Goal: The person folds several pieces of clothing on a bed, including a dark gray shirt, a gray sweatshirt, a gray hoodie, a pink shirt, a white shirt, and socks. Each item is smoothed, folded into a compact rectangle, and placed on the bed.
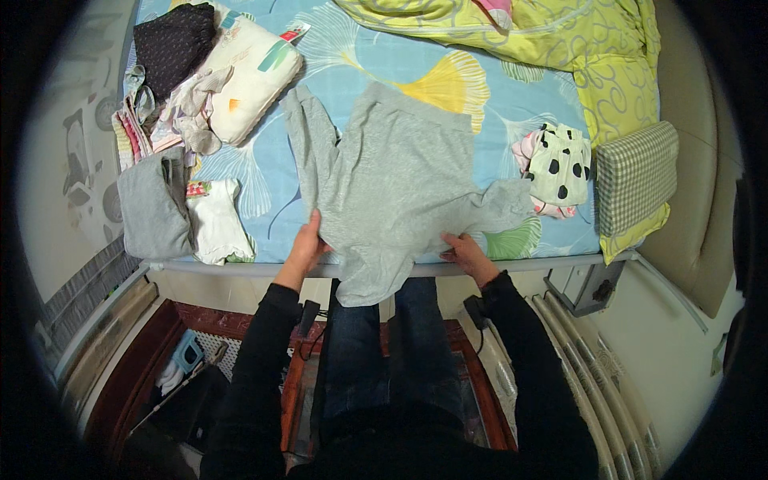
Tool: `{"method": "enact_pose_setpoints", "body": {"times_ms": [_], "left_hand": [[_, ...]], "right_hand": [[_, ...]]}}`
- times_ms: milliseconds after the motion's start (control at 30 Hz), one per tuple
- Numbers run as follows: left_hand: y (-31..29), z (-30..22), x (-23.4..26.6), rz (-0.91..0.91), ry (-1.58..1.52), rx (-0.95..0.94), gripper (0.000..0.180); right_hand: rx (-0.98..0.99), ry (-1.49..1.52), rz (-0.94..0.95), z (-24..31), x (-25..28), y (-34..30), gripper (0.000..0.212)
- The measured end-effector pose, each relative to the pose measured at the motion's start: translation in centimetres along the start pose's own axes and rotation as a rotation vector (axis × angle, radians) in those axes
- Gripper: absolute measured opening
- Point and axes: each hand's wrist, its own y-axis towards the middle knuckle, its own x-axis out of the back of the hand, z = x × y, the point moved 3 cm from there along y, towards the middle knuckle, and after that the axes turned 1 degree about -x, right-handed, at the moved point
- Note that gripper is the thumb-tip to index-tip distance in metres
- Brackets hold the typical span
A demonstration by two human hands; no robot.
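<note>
A grey long-sleeved top (400, 164) lies spread over the bed, its wide hem pointing away from me. One sleeve runs up along its left side and the other reaches out to the right. The near end, which looks like a hood, hangs over the bed's front edge. My left hand (307, 246) is closed on the cloth at the near left, by the shoulder. At the near right, below the right sleeve, my right hand (469, 258) pinches the fabric edge between thumb and fingers. Some fingertips are hidden by the cloth.
Left on the blue patterned sheet (264, 172) are a folded grey garment (156, 206), a white garment (218, 222), a dark garment (174, 50) and a pale pillow (254, 76). Folded spotted clothes (560, 166), a checked pillow (638, 178) and a yellow-green quilt (528, 36) lie right.
</note>
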Motion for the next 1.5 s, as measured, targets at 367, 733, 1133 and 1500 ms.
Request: {"method": "enact_pose_setpoints", "body": {"times_ms": [367, 733, 1133, 1500], "left_hand": [[-15.0, -5.0, 2.0, 0.062, -0.028, -0.139, 0.053], [-21.6, -8.7, 0.4, 0.361, -0.422, 0.071, 0.049], [-1.4, -9.3, -3.0, 0.067, 0.186, -0.219, 0.048], [3.5, 0.9, -9.4, 0.079, 0.732, 0.238, 0.048]], "right_hand": [[0.296, 0.292, 0.381, 5.2, 0.4, -17.8, 0.056], [0.431, 0.418, 0.498, 7.3, 0.9, -22.6, 0.045], [0.478, 0.027, 0.047, 13.9, 2.4, -6.0, 0.044], [0.86, -1.181, -0.717, 8.7, 9.7, 2.0, 0.033]]}}
